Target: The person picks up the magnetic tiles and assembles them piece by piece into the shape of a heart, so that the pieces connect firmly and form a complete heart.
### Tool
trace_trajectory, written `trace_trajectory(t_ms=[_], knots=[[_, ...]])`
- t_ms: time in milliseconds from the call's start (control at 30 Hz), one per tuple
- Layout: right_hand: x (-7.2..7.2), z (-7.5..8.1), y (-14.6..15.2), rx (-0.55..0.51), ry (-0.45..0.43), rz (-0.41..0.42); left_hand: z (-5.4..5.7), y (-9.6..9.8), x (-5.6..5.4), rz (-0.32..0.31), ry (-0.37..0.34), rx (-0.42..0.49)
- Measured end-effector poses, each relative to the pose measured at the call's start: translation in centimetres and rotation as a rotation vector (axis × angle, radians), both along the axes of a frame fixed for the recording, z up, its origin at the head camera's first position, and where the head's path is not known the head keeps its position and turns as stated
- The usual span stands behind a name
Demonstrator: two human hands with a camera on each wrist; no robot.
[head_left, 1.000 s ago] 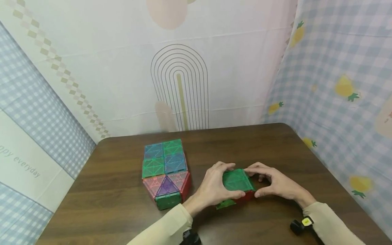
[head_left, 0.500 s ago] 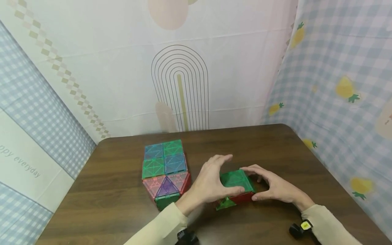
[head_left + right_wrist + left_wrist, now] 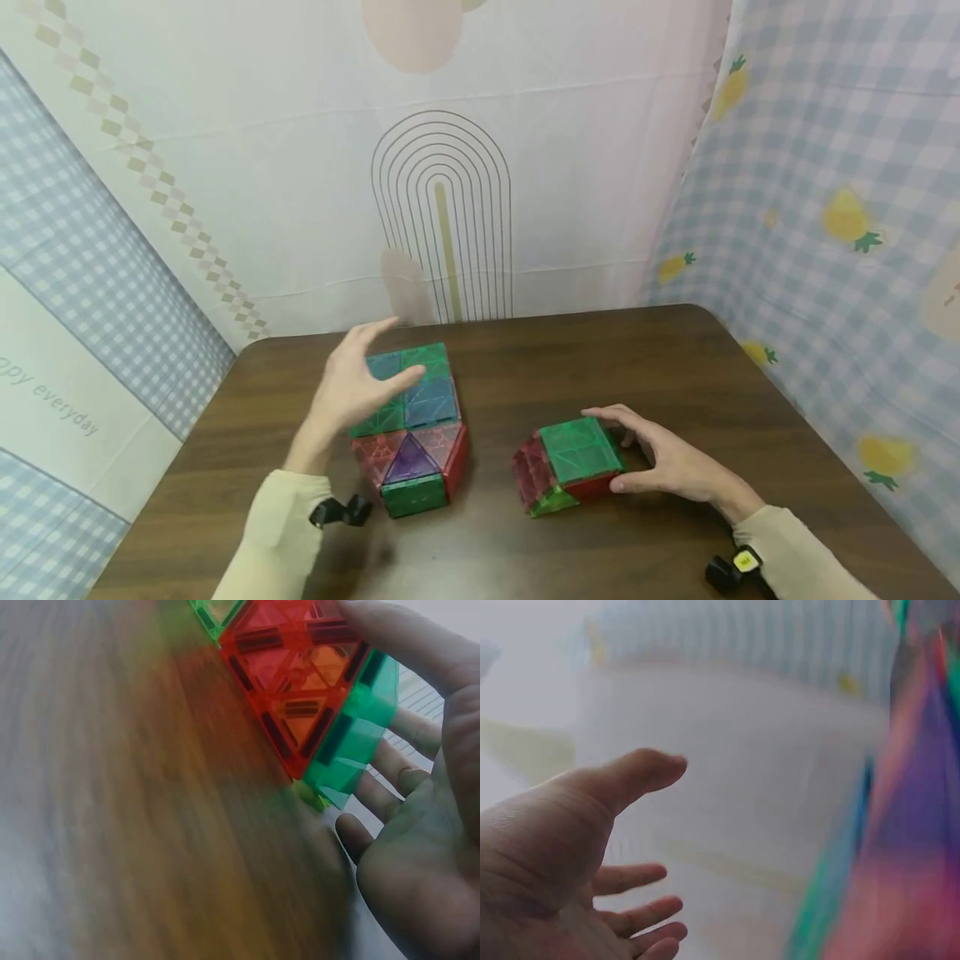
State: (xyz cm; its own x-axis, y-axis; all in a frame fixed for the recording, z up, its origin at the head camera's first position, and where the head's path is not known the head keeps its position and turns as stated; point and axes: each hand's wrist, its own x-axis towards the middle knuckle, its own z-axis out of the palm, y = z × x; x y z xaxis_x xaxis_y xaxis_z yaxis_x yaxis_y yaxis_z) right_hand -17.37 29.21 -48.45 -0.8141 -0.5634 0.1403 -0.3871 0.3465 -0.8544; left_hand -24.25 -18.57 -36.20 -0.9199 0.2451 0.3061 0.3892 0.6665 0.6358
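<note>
On the right half of the table sits a small block of magnetic tiles (image 3: 581, 450), with a green square on top, red sides, and a dark red slope and green triangle at its left end. My right hand (image 3: 675, 458) holds its right end, thumb at the near corner and fingers at the far one. In the right wrist view the thumb lies along the red side (image 3: 300, 682). My left hand (image 3: 345, 396) is spread over the left part of a larger magnetic-tile structure (image 3: 431, 404), holding nothing and hiding some blue and green tiles. Purple and pink tiles blur in the left wrist view.
The dark wooden table (image 3: 480, 550) has rounded back corners. A white patterned cloth (image 3: 570, 167) hangs behind it, and blue checked cloth (image 3: 840, 250) hangs along the right side. A stretch of table separates the two tile builds.
My left hand has left the small block and moved left over the larger structure, uncovering the block's sloped left end. My right hand has stayed at the block, which has barely moved.
</note>
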Motion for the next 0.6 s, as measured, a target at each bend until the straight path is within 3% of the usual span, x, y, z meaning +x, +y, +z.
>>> trace_trajectory(t_ms=[133,233,433,600], knots=[[0.0,-0.1,-0.1,-0.018,-0.003,0.005,-3.0,-5.1,-1.9,-0.014,-0.1,0.021],[0.1,-0.2,-0.1,-0.031,-0.011,0.008,-5.1,-7.3,-2.6,-0.048,-0.156,0.065],[0.0,-0.3,-0.1,-0.03,-0.016,0.005,-7.7,-9.1,-3.4,-0.143,-0.222,0.181],[-0.2,-0.1,-0.1,-0.03,-0.018,0.009,-9.1,-9.5,-3.8,-0.211,-0.263,0.253]])
